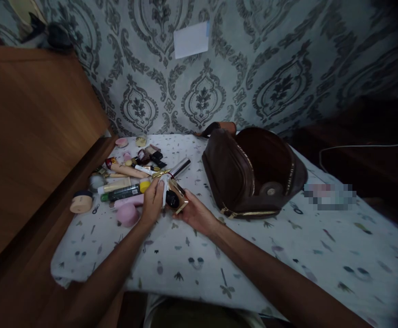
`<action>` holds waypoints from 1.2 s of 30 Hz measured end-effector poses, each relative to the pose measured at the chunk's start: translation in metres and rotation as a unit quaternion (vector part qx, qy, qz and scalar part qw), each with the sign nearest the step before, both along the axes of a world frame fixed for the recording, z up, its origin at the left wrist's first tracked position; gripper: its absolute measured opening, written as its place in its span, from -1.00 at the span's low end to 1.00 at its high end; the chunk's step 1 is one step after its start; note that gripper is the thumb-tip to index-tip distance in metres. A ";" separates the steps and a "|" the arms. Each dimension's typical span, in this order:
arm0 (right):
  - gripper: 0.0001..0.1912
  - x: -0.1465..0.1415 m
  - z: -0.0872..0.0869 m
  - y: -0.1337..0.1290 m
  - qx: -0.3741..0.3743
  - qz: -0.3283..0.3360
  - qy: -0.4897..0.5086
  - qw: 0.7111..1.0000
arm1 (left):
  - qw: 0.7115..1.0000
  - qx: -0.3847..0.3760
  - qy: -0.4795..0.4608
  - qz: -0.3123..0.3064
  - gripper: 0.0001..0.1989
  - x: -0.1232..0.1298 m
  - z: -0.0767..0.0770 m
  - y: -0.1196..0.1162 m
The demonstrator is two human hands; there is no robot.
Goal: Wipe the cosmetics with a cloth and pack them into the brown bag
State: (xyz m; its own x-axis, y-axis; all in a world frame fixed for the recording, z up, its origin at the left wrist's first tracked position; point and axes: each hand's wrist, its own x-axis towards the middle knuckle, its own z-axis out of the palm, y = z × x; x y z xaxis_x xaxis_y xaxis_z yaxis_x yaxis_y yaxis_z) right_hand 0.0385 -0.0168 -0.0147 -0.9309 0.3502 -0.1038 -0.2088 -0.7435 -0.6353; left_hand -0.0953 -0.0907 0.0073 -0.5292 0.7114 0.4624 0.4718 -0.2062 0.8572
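Note:
Near the middle of the cloth-covered surface, my left hand [153,203] is closed around a white item [165,187]. Beside it, my right hand [196,212] holds a gold and black cosmetic item [176,198], its fingers wrapped round the lower right side. The two held items touch or overlap. Behind them lies a silver tube [180,168]. Left of my left hand are a dark tube with a yellow cap [124,192], a pink round item [127,214] and several brushes and cosmetics. An open brown bag [231,171] stands right of my right hand.
A jar with a black lid [81,202] sits at the surface's left edge, by wooden furniture [35,132]. Patterned wallpaper with a white card [191,41] rises behind. A small black ring [298,209] and a blurred patch lie right of the bag.

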 end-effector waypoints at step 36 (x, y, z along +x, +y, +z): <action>-0.43 -0.002 0.001 -0.011 0.094 -0.053 -0.006 0.994 | 0.997 -0.005 -0.036 -0.066 -0.63 -0.007 0.004 -0.001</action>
State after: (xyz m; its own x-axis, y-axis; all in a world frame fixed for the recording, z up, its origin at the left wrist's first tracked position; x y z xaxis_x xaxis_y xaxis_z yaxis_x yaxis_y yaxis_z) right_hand 0.0368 -0.0281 -0.0138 -0.8868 0.4606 -0.0379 -0.2712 -0.5851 -0.7642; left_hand -0.1020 -0.0916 0.0113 -0.4627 0.7815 0.4185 0.3780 -0.2531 0.8905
